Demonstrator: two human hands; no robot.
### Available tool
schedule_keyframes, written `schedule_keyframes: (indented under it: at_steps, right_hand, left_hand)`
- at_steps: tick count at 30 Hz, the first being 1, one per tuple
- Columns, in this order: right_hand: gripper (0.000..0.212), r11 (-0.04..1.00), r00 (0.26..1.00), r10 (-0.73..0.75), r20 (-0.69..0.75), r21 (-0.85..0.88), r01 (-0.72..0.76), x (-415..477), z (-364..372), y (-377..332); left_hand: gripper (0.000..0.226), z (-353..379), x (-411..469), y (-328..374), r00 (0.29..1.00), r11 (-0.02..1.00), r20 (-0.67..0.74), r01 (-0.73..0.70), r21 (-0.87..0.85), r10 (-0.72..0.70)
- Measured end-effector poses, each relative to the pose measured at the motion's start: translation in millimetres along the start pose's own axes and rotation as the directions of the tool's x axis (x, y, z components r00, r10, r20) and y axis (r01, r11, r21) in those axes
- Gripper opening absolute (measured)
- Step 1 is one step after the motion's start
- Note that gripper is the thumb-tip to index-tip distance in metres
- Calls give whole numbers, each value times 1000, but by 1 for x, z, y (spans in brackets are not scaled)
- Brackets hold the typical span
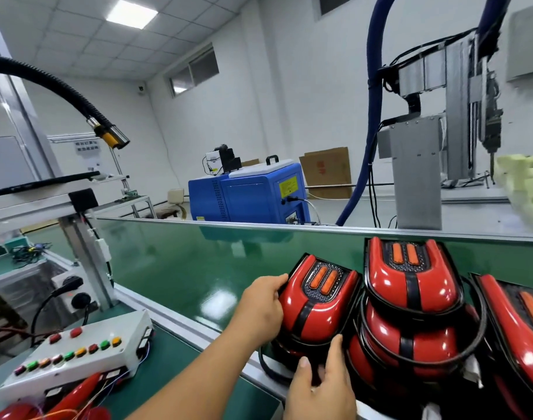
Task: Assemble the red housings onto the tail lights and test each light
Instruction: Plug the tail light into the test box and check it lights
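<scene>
Several assembled red tail lights with black trim and orange reflectors sit stacked on the green conveyor belt. My left hand grips the left side of the nearest tail light, which tops a stack. My right hand holds the front lower edge of the same stack, thumb up against the black rim. A taller stack of tail lights stands just to the right, and another tail light lies at the far right edge. Loose red housings lie at the bottom left.
A white test box with coloured buttons and wires sits on the near bench at left. Behind the belt stand a blue machine, a grey dispensing rig with blue hoses, and yellow foam trays. A black flexible hose hangs at left.
</scene>
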State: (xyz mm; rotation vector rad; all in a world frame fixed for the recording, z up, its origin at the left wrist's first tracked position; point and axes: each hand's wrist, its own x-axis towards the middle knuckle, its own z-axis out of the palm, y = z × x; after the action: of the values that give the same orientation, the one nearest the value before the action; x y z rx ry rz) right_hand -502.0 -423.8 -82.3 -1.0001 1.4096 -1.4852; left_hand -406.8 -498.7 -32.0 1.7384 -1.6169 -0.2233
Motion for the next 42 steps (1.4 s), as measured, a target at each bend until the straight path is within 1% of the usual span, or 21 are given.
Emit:
schedule_keyframes:
  at_steps: [2,3,5,6,8,10,12,14,15,16,18,20,21,24,28,30,32,35,39,42]
  right_hand:
    - [80,996,999,-42,14,-76,43,0,-1,2]
    - [82,994,999,-50,18,-97,52,-1,-1,1]
    - [85,993,999,-49,8,-108,50,-4,-1,1]
    - [86,994,999,-52,-8,-97,51,-6,-1,1]
    - [86,998,999,-36,-28,-59,34,-9,0,0]
    - [84,999,999,-29,-22,-22,28,-11,0,0]
    - [76,998,997,-61,-56,14,62,-14,-2,3]
    - [81,996,994,-83,-65,37,86,-19,-4,2]
    - [79,995,997,-61,-53,71,65,-21,-4,1]
    - [76,993,999,-14,-36,117,18,-20,-3,0]
    - [75,973,997,78,-1,220,-76,-20,-1,-4]
    - [73,959,995,101,3,266,-98,-22,3,-8]
    - [73,955,995,101,-14,283,-92,-21,3,-12]
    - [72,970,997,68,-44,237,-55,-11,2,-22]
    - [76,998,998,55,14,33,-55,2,-5,-21]
    - [75,999,999,11,-34,-36,-12,-3,-3,-19]
    - [73,998,993,-48,-107,-44,44,-9,1,-15]
    - [71,996,985,-93,-147,-30,89,-12,5,-9]
    - [72,991,978,-134,-163,-20,133,-11,3,-7]
    - [71,990,977,-137,-162,-3,138,-13,3,-10]
  left_hand:
    - [43,0,0,-3,998,997,35,56,-62,-54]
    - [44,0,-1,-4,993,985,75,104,-140,-94]
    - [42,-1,-4,-5,968,901,174,232,-367,-178]
    - [42,-3,-6,-5,955,849,220,279,-448,-198]
    - [49,-5,-12,-6,943,785,273,315,-533,-192]
    - [53,-8,-15,-5,940,771,249,336,-541,-234]
    - [50,-11,-18,-6,946,789,177,324,-523,-271]
    - [46,-19,-23,-7,952,802,113,300,-517,-284]
    - [43,-23,-26,-7,953,803,107,298,-516,-285]
    - [41,-26,-31,-6,953,807,115,298,-510,-280]
    - [39,-26,-43,-4,951,838,176,307,-451,-254]
    - [44,-19,-55,-2,950,864,248,282,-417,-190]
    - [46,-14,-58,1,951,868,259,266,-419,-166]
    - [47,-12,-48,9,966,875,209,233,-425,-155]
    - [47,-6,-30,15,966,924,188,228,-306,-176]
    - [48,-1,-31,10,964,919,197,233,-319,-177]
    - [49,2,-34,5,963,905,186,251,-343,-196]
    - [50,4,-36,3,964,878,171,259,-403,-206]
    - [49,4,-38,5,964,847,152,264,-461,-218]
    - [49,-5,-45,7,968,852,120,252,-459,-222]
